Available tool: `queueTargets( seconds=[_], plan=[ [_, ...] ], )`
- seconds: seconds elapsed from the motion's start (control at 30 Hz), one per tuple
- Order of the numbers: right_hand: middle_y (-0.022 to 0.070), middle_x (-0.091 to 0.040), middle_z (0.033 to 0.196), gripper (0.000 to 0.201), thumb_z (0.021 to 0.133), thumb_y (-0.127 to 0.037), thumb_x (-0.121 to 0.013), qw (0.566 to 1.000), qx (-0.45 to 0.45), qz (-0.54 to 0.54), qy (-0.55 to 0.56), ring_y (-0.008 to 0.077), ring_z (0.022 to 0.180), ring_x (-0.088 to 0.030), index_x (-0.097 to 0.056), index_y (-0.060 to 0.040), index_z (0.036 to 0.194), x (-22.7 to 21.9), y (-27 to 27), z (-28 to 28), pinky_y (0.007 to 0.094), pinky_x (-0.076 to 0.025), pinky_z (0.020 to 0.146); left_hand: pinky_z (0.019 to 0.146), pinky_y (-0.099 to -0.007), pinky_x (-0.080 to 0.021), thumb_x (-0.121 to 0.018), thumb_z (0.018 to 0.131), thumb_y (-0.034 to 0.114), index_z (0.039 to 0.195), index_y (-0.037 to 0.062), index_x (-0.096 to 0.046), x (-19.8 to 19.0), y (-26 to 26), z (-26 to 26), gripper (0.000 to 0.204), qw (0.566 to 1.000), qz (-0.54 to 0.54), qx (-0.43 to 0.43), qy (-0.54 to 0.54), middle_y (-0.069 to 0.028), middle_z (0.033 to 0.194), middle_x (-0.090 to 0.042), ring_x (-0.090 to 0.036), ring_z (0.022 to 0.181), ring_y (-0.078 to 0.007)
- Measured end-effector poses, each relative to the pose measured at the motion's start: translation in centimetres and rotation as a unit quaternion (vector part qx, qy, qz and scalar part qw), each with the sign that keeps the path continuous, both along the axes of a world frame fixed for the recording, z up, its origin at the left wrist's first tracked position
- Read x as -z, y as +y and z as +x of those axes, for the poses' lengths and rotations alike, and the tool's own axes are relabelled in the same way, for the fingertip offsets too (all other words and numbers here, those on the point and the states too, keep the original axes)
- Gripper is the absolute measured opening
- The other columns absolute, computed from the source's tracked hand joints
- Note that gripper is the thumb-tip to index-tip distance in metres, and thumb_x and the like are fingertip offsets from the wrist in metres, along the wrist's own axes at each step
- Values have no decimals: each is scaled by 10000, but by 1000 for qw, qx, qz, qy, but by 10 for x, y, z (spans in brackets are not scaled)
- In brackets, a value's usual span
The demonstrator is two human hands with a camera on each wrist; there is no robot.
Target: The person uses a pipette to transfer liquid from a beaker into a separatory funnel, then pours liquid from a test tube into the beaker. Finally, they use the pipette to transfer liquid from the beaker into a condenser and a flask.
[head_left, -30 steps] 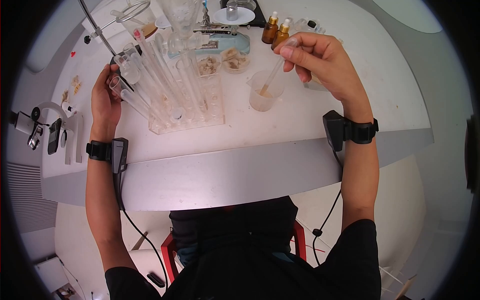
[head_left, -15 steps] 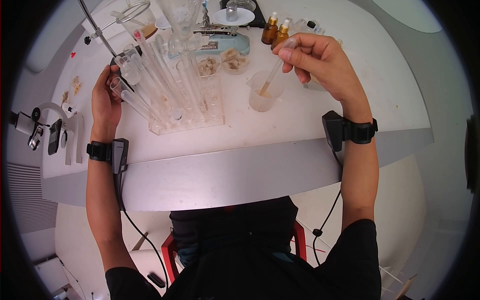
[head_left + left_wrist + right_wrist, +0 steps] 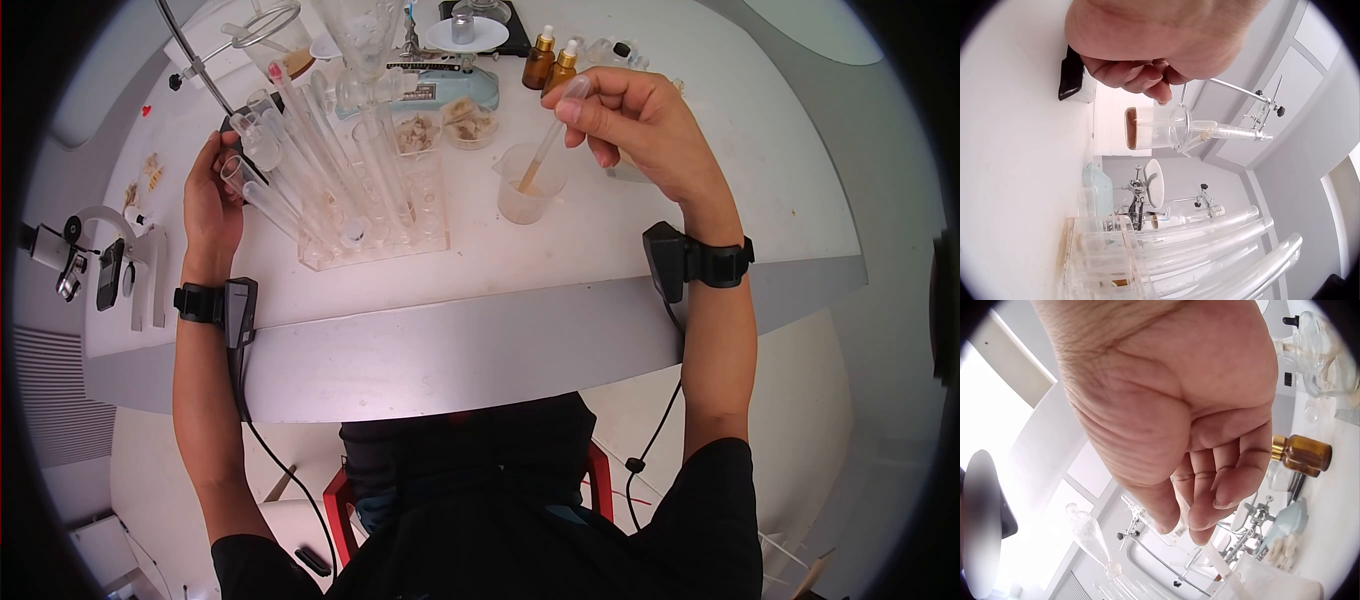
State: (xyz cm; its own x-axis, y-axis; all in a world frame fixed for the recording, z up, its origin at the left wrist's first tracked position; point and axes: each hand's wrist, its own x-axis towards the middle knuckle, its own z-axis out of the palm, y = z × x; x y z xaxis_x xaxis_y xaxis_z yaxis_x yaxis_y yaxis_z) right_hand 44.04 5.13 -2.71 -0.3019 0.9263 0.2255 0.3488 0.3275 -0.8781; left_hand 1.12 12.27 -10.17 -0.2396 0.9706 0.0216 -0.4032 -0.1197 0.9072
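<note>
My right hand [image 3: 640,125] pinches a clear pipette [image 3: 557,137] by its bulb, between thumb and fingers. Its lower end slants down into a translucent plastic beaker [image 3: 530,190] with a little brownish liquid in the bottom. A brown column stands in the pipette's lower part. In the right wrist view the pipette [image 3: 1215,557] runs from the fingertips toward the beaker [image 3: 1272,580]. At the left, my left hand [image 3: 212,190] rests beside the test tube rack [image 3: 375,255], close to the stand's rod [image 3: 198,65]. Its fingers are loosely curled in the left wrist view.
Several test tubes [image 3: 290,160] lean in the rack. Behind stand a pale blue balance [image 3: 455,90], dishes of brownish pieces [image 3: 470,122] and amber dropper bottles [image 3: 540,60]. A ring [image 3: 268,25] on the stand is near a beaker of brown liquid [image 3: 295,62]. A microscope [image 3: 95,245] stands far left.
The brown column inside the pipette has risen a little. The right hand has barely shifted, with the tip still in the beaker. My left hand has stayed in place.
</note>
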Motion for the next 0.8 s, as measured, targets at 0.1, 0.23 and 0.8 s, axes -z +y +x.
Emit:
queueTargets(
  seconds=[0.1, 0.23, 0.8],
  plan=[
    [-14, -644, 717, 241, 949, -276, -688, 1000, 1, -1, -5, 25, 532, -508, -746, -69, 1059, 0, 0, 0, 175, -405, 508, 479, -178, -277, -522, 1043, 262, 994, 84, -665, 1, 1, -1, 233, 1000, 1, 4, 4, 91, 666, -494, -370, 509, -10],
    [-16, -637, 714, 243, 949, -274, -687, 1000, 0, 0, -5, 26, 530, -509, -746, -69, 1065, -1, 0, -1, 176, -404, 507, 480, -180, -274, -521, 1043, 262, 998, 81, -665, 0, 1, -1, 236, 1000, 0, 3, 1, 88, 676, -495, -366, 510, -12],
    [-30, -621, 719, 244, 947, -272, -695, 1000, 2, -5, -1, 26, 561, -532, -746, -58, 1052, 0, 1, 0, 177, -414, 516, 495, -189, -274, -525, 1039, 268, 1012, 81, -671, 1, 0, 0, 239, 1000, -1, -4, 12, 84, 680, -493, -362, 525, -22]
  ],
)
